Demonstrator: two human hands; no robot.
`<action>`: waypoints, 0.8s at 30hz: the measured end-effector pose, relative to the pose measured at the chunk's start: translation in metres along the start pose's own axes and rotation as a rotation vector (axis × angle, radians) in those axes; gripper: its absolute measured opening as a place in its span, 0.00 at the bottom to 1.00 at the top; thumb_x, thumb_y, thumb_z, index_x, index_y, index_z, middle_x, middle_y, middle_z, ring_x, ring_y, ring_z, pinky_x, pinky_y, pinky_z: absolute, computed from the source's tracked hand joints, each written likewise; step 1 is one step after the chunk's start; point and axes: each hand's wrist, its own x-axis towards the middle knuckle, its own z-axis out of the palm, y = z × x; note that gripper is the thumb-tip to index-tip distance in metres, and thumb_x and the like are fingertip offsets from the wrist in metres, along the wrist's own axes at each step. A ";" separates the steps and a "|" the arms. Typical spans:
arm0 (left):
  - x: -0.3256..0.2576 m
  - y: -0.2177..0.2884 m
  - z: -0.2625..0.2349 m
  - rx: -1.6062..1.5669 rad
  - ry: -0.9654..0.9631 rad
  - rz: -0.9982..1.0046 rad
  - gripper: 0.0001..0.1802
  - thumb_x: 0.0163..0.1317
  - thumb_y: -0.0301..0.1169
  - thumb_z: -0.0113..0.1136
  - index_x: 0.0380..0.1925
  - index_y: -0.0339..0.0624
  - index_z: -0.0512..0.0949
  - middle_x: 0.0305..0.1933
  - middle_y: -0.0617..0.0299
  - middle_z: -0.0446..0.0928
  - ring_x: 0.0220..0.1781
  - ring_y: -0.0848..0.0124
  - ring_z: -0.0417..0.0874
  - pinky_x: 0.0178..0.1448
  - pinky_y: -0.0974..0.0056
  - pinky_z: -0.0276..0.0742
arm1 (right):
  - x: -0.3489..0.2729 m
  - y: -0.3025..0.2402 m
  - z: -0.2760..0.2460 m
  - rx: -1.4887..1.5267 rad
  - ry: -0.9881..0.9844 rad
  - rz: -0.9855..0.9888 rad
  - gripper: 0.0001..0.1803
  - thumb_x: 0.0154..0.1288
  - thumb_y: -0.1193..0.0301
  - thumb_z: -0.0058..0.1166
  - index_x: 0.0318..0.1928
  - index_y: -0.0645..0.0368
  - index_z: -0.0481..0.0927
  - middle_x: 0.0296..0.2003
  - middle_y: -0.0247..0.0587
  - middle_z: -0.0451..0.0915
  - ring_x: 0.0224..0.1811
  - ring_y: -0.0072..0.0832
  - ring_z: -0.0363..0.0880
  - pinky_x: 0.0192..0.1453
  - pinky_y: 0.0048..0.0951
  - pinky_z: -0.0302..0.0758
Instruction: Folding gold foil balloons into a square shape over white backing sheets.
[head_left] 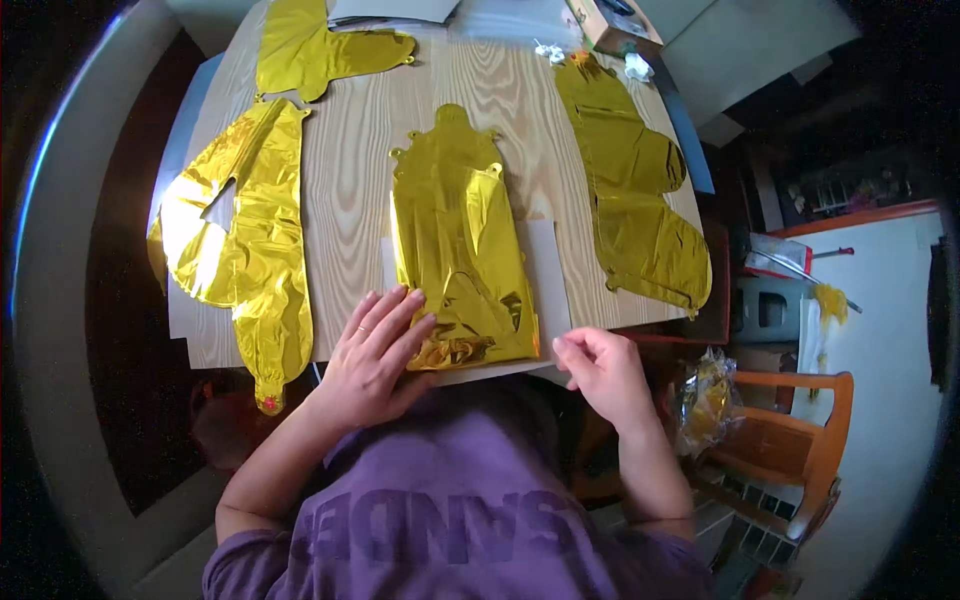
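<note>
The left hand (375,355) lies flat with fingers spread, gripping nothing, pressing on the near left corner of a flat, uninflated gold foil balloon (460,250) that lies on the wooden table (350,190) straight ahead of the person. The right hand (600,375) hovers off the near right corner of that balloon, fingers loosely curled, thumb and forefinger close together; whether it pinches anything is too small to tell. A pale sheet (548,275) shows under the balloon's right edge.

Judging from this, the step in hand seems to be flattening or smoothing the balloon's crumpled near end. A next move would call for the left hand to hold the foil steady while the right takes the free edge.

Farther left of the left hand lies a second gold balloon (245,230), beyond it a third (315,45); beyond the right hand, a fourth (635,180).
</note>
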 end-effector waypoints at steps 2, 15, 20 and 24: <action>0.002 0.002 0.001 0.032 -0.014 0.001 0.39 0.58 0.44 0.70 0.68 0.41 0.69 0.75 0.46 0.64 0.78 0.46 0.62 0.80 0.39 0.53 | 0.001 -0.011 0.003 0.164 -0.076 0.139 0.19 0.73 0.58 0.60 0.42 0.65 0.83 0.30 0.44 0.85 0.25 0.27 0.84 0.29 0.26 0.79; -0.004 0.008 -0.005 -0.400 0.196 -0.088 0.35 0.59 0.28 0.70 0.67 0.36 0.70 0.72 0.40 0.65 0.75 0.50 0.67 0.76 0.49 0.66 | 0.025 -0.026 0.009 0.523 -0.230 0.345 0.14 0.72 0.61 0.62 0.43 0.60 0.79 0.33 0.35 0.82 0.27 0.23 0.85 0.29 0.19 0.79; -0.020 0.023 -0.023 -1.331 0.169 -0.756 0.27 0.73 0.29 0.58 0.69 0.36 0.64 0.57 0.51 0.77 0.55 0.64 0.83 0.55 0.61 0.83 | 0.027 -0.014 0.002 0.669 -0.273 0.421 0.13 0.71 0.61 0.63 0.41 0.57 0.78 0.32 0.31 0.82 0.27 0.23 0.85 0.29 0.19 0.78; -0.004 0.019 -0.035 -1.592 -0.002 -0.998 0.34 0.75 0.36 0.57 0.74 0.40 0.54 0.53 0.49 0.79 0.52 0.61 0.86 0.52 0.59 0.84 | 0.030 -0.007 -0.002 0.723 -0.369 0.433 0.12 0.71 0.61 0.63 0.39 0.55 0.78 0.32 0.30 0.82 0.28 0.24 0.86 0.29 0.19 0.78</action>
